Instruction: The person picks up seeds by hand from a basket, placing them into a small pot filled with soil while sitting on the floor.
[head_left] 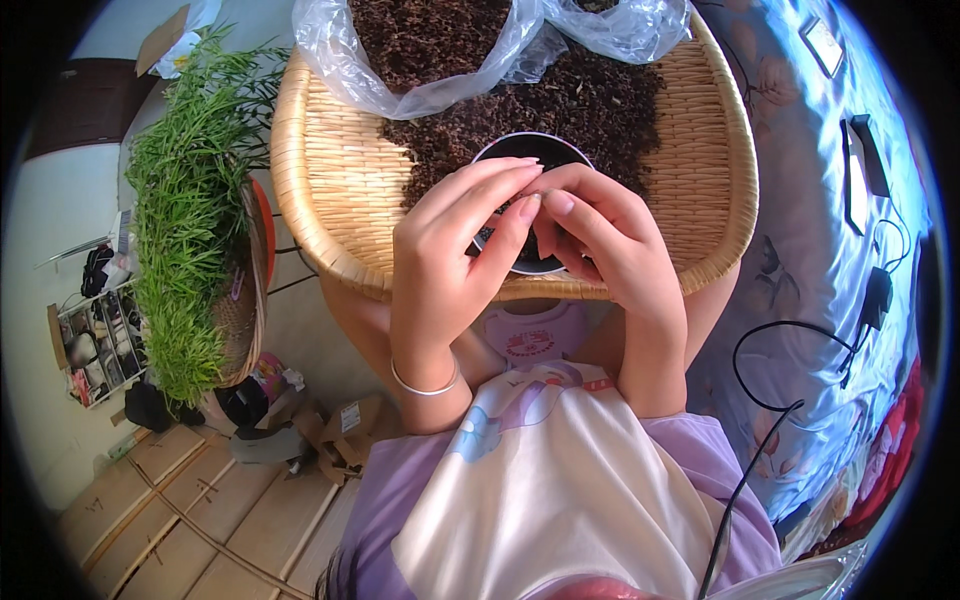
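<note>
Above a small round bowl (pixel 575 148) with a pale rim and dark inside, my two hands meet at the fingertips. My left hand (pixel 450 225) is closed in a pinch, thumb against the fingers. Curled inward beside it, my right hand (pixel 620 230) also pinches, its thumb tip touching the left thumb. Whatever lies between the fingertips is too small to make out. The bowl stands at the near side of a woven basket tray (pixel 345 180), partly hidden by my hands. Dark reddish-brown dried plant bits (pixel 600 105) are heaped behind and around it.
A clear plastic bag (pixel 430 98) holding more dried bits lies on the tray's far side. At left stands a bushy green plant (pixel 185 230), with a shoe rack (pixel 100 345) beyond. To the right are a blue flowered bedcover (pixel 800 130) and a black cable (pixel 770 405).
</note>
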